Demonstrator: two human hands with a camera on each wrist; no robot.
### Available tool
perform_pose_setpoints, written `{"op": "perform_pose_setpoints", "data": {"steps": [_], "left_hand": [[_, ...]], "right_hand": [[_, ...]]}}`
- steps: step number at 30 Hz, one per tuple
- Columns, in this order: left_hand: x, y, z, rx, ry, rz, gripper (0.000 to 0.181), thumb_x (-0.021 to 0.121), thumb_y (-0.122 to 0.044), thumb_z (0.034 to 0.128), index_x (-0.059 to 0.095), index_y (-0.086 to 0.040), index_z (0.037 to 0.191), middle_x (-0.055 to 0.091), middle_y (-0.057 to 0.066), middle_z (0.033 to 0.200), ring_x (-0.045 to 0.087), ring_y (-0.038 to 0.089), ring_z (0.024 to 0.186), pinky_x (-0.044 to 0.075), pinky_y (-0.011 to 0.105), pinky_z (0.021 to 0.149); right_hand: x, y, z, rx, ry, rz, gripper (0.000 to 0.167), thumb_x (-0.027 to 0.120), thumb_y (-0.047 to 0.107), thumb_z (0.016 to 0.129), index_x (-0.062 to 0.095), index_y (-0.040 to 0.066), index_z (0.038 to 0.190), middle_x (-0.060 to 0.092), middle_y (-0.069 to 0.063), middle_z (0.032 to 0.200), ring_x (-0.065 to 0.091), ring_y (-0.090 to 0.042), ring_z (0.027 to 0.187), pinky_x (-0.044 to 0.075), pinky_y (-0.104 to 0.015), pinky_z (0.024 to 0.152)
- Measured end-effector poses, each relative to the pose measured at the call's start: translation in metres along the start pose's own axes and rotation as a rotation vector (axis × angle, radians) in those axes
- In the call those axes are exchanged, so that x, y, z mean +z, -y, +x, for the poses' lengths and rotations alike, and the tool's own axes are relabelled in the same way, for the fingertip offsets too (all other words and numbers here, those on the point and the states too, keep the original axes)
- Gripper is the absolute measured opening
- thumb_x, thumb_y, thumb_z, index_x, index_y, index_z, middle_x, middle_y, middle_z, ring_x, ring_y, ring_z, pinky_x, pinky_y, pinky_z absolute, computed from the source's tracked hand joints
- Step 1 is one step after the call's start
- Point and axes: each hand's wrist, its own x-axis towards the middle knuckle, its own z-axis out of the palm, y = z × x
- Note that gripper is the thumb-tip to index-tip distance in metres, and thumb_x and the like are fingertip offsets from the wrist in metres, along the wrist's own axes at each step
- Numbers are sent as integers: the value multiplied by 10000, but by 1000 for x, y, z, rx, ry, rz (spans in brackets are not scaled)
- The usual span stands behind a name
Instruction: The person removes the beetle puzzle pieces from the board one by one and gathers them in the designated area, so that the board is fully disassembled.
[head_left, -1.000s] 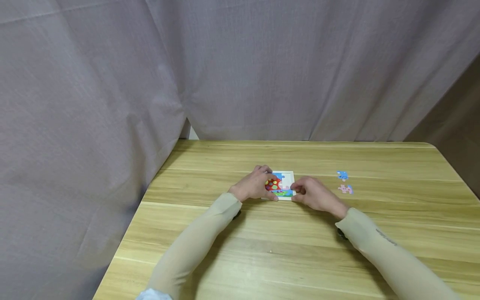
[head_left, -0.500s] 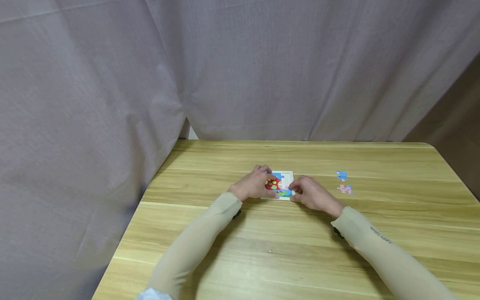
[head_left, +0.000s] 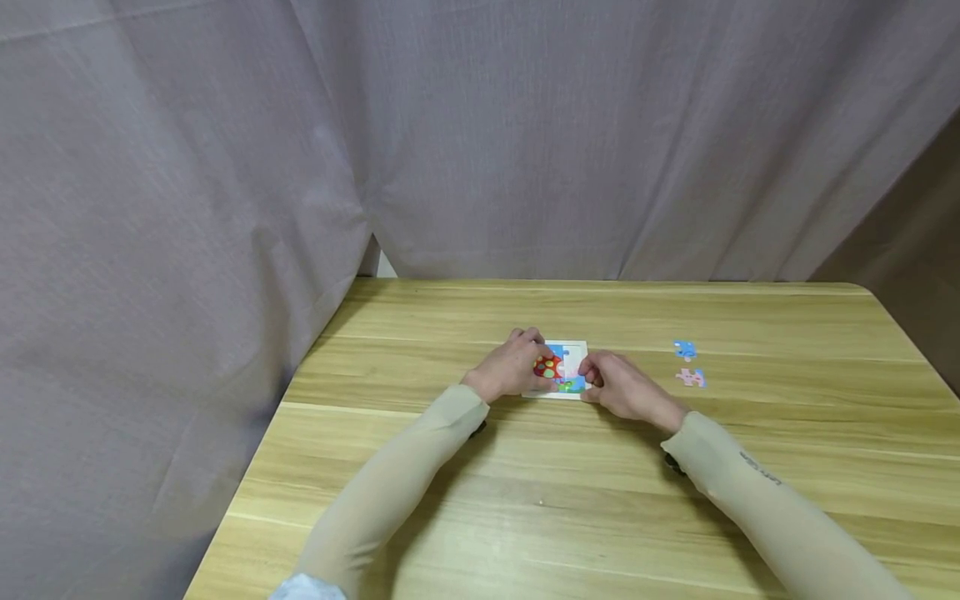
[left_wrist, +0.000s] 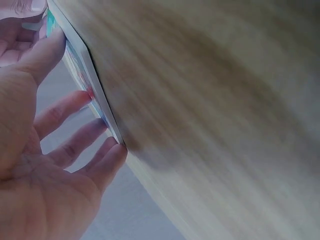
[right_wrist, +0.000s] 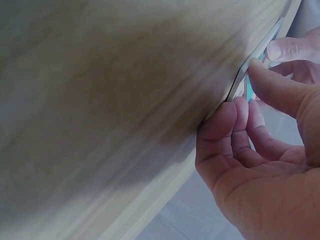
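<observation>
In the head view a white-framed puzzle board (head_left: 576,342) lies on the table, with blue, red-spotted and green parts and a pale bare area at its upper right. The left hand (head_left: 510,367) spreads over its left side; in the left wrist view its thumb and bent fingers hold the board (left_wrist: 102,95) across the frame. At the lower right corner the right hand (head_left: 628,390) grips the frame, thumb at one edge and curled fingers (right_wrist: 220,122) at the other in the right wrist view. Whether those fingers also touch a piece is hidden.
Two loose puzzle pieces lie right of the board, a blue one (head_left: 684,349) behind a pink and blue one (head_left: 692,378). The wooden table (head_left: 540,483) reaches back to a grey curtain (head_left: 495,142), which also hangs along the left side.
Compared with one second ago, the right hand sits slightly further left, its fingers closer over the board's lower right corner. The left hand keeps nearly the same place. The loose pieces have stayed put.
</observation>
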Motion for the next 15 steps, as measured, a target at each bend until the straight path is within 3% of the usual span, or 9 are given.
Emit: {"op": "perform_pose_setpoints", "data": {"steps": [15], "left_hand": [[1,2,-1,5,2,-12,558,834,-426,977,725,-121,1432,587,64,1523,539,258,1370,540,336,1133]], "right_hand": [[1,0,1,-9,-38,28,216,787,-37,901,674,-19,1083,646,-85,940,577,-174,863,472,-247,743]]}}
